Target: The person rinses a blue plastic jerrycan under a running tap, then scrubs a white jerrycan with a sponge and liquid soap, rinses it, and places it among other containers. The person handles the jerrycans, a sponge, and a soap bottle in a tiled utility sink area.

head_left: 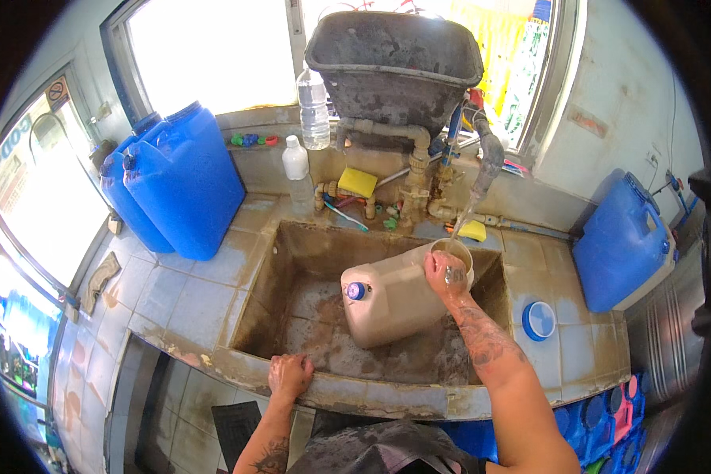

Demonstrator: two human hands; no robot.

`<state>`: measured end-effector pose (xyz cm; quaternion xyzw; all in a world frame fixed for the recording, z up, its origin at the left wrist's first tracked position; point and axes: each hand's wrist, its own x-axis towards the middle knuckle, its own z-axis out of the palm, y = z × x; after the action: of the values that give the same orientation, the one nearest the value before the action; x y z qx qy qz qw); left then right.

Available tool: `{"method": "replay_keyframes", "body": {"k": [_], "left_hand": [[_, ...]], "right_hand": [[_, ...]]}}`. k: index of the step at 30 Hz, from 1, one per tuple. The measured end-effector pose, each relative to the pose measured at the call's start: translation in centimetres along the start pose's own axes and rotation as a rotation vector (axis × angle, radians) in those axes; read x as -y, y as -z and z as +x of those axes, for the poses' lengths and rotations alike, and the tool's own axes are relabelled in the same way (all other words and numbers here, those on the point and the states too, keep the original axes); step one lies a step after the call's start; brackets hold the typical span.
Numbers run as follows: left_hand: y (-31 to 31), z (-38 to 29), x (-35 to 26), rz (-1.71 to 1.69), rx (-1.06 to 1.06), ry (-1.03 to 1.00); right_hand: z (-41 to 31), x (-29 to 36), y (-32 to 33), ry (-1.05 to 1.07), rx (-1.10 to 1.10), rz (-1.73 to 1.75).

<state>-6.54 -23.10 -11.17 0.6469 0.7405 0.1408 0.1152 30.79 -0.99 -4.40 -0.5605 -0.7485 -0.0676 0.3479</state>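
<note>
A translucent beige plastic jug [400, 290] lies tilted in the tiled sink [314, 308], its wide mouth facing up to the right. My right hand [448, 275] grips it close to the mouth; the part beneath my fingers is hidden. Water [463, 219] runs from a grey pipe spout [489, 163] into that mouth. A small blue cap [355, 290] sits on the jug's near end. My left hand [290, 373] is curled on the worn front rim [379, 388] of the sink. Right of the sink lies a round blue-and-white lid [538, 321].
Large blue jugs stand left [178, 183] and right [622, 243] on the counter. A black tub [397, 65] sits above the pipes. Behind the sink are a yellow sponge [357, 182], a toothbrush [346, 216], a white-topped bottle [296, 160] and a clear bottle [314, 109]. A rag [101, 281] lies far left.
</note>
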Motion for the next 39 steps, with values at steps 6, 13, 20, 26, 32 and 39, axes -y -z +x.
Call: {"method": "replay_keyframes", "body": {"k": [6,13,20,26,32,39], "left_hand": [[-0.2,0.1,0.2,0.006,-0.004,0.005],[0.8,0.1,-0.6,0.023,0.001,0.018],[1.6,0.3,-1.1,-0.003,0.142,0.117],[1.5,0.2,-1.0,0.015,0.13,0.132],[1.2,0.5,-0.9,0.033,0.134,0.103],[1.2,0.4,-0.8,0.048,0.098,0.077]], "right_hand": [[-1.1,-0.8,-1.5,0.053,-0.091,0.094],[0.1,0.9,1.4,0.314,-0.076,0.152],[1.1,6.3,-1.1,0.447,0.488,0.029],[1.1,6.1,-5.6,0.582,0.227,0.056],[0.7,5.4,-2.2,0.579,0.547,-0.034],[-0.4,6.4,-2.0,0.616,0.247,0.03]]}}
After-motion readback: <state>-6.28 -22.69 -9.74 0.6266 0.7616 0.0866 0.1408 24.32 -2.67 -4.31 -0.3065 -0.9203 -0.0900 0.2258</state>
